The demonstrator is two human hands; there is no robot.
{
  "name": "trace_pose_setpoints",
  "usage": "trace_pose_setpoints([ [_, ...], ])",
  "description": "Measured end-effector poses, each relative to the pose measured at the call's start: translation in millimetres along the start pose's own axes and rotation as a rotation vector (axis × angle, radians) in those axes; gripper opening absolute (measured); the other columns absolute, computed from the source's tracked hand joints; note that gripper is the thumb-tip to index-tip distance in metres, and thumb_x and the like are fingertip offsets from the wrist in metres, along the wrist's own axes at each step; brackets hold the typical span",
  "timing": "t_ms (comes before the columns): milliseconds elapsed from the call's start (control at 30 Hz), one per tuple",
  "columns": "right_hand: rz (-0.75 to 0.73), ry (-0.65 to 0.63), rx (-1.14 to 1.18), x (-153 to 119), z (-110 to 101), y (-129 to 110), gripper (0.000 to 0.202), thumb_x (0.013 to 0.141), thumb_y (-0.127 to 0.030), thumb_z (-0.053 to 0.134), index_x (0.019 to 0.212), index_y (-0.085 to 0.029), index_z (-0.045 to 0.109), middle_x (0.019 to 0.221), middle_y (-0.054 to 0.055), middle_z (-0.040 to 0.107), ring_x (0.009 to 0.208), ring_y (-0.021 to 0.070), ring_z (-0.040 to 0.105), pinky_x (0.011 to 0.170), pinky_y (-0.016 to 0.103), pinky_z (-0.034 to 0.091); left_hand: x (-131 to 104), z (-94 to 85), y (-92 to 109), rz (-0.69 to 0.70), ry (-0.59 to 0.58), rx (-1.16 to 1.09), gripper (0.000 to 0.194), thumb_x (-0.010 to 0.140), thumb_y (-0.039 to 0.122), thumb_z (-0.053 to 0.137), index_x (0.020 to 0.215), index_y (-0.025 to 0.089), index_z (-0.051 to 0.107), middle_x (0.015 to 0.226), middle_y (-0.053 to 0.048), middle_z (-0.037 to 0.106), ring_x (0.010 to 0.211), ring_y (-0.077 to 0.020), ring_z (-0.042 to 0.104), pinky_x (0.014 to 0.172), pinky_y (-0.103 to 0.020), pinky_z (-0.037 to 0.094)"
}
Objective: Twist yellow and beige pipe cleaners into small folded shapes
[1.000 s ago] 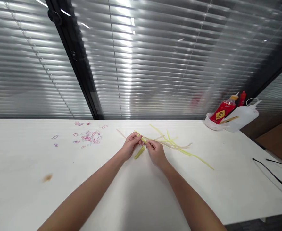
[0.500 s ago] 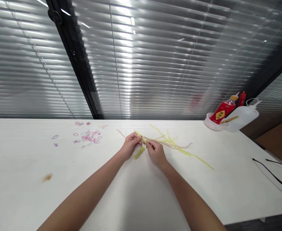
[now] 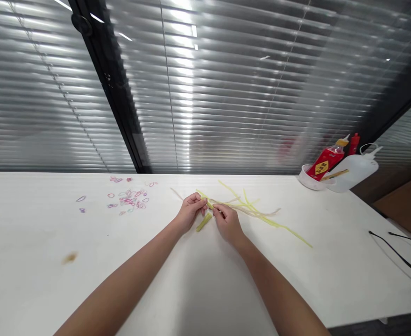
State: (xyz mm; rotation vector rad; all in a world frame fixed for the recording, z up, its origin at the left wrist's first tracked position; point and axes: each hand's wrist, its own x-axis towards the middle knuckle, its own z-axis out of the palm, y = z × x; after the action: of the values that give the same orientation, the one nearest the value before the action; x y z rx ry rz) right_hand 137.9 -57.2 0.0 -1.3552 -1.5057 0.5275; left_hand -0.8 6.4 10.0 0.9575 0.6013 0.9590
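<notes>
My left hand (image 3: 191,210) and my right hand (image 3: 226,220) meet above the white table, both with fingers pinched on one thin yellow strip (image 3: 209,204). The strip runs between the two sets of fingertips; part of it is hidden by them. Just below the fingers lies a short folded bundle of yellow-green strips (image 3: 203,222). Behind and to the right of my right hand, several long yellow strips (image 3: 272,222) and pale beige strips (image 3: 251,211) lie loosely crossed on the table.
Small coloured rubber bands (image 3: 130,199) lie scattered at the left. At the back right stand a shallow white bowl (image 3: 309,182), a red-labelled bottle (image 3: 326,163) and a white squeeze bottle (image 3: 356,171). Dark-framed glasses (image 3: 398,254) rest near the right edge. Window blinds (image 3: 226,93) rise behind the table.
Both hands keep nearly the same pose on the yellow strip. The whole view has shifted very slightly; nothing else has visibly moved.
</notes>
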Motion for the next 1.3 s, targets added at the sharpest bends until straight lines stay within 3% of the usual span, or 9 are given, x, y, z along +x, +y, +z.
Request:
trace_pose_setpoints([
  [100,0.028,0.008,0.016,-0.5,0.7,0.4,0.021,0.085,-0.028,0.047,0.086,-0.017,0.065,0.081,0.003,0.064,0.071,0.0146,0.056,0.064,0.024,0.041,0.5,0.3,-0.1,0.006,-0.002,-0.007,0.028,0.07,0.025,0.07,0.063,0.014,0.045,0.058,0.0,0.055,0.052,-0.0073,0.048,0.053,-0.019,0.036],
  [267,0.063,0.029,0.053,-1.8,1.8,0.9,0.027,0.085,-0.029,0.048,0.103,-0.018,0.064,0.096,0.005,0.064,0.078,0.0149,0.058,0.066,0.023,0.044,2.5,-0.5,-3.0,0.03,0.009,0.018,0.026,0.072,0.027,0.068,0.066,0.014,0.047,0.059,0.0,0.055,0.053,-0.0075,0.048,0.056,-0.02,0.037],
  [400,0.081,0.03,0.062,-2.3,1.9,0.3,0.032,0.086,-0.031,0.045,0.113,-0.019,0.061,0.091,0.004,0.065,0.067,0.0133,0.056,0.063,0.024,0.045,3.5,-0.9,-5.2,0.054,0.029,0.032,0.025,0.072,0.029,0.068,0.068,0.014,0.049,0.06,0.001,0.054,0.055,-0.0072,0.048,0.058,-0.02,0.038],
  [600,0.006,0.035,0.007,-3.1,3.2,0.4,0.032,0.083,-0.034,0.053,0.109,-0.019,0.063,0.103,0.006,0.063,0.069,0.0138,0.057,0.059,0.024,0.045,3.7,-1.2,-5.6,0.033,0.038,0.012,0.026,0.071,0.031,0.068,0.067,0.014,0.049,0.059,0.001,0.054,0.054,-0.0071,0.048,0.059,-0.021,0.038],
  [800,-0.006,0.076,0.02,-1.7,2.9,-0.6,0.028,0.086,-0.032,0.048,0.103,-0.018,0.065,0.099,0.007,0.064,0.085,0.0167,0.058,0.068,0.025,0.045,1.2,0.0,-2.7,0.031,-0.017,0.033,0.022,0.072,0.03,0.068,0.073,0.014,0.054,0.059,0.001,0.054,0.056,-0.0083,0.049,0.062,-0.021,0.039],
  [933,0.013,0.071,0.01,-1.3,1.5,-2.1,0.028,0.088,-0.03,0.043,0.101,-0.017,0.064,0.089,0.005,0.063,0.078,0.0149,0.056,0.068,0.024,0.042,-0.1,0.7,0.5,0.017,-0.068,0.029,0.019,0.071,0.026,0.068,0.082,0.014,0.057,0.063,0.0,0.056,0.059,-0.0095,0.051,0.064,-0.022,0.04],
  [1300,0.04,0.048,0.064,-0.1,-0.6,-6.1,0.028,0.089,-0.032,0.04,0.086,-0.015,0.062,0.071,0.002,0.056,0.064,0.0131,0.05,0.061,0.022,0.038,-0.2,1.1,2.5,-0.006,-0.065,0.061,0.025,0.072,0.027,0.067,0.093,0.013,0.066,0.072,-0.004,0.061,0.063,-0.0091,0.05,0.067,-0.022,0.04],
])
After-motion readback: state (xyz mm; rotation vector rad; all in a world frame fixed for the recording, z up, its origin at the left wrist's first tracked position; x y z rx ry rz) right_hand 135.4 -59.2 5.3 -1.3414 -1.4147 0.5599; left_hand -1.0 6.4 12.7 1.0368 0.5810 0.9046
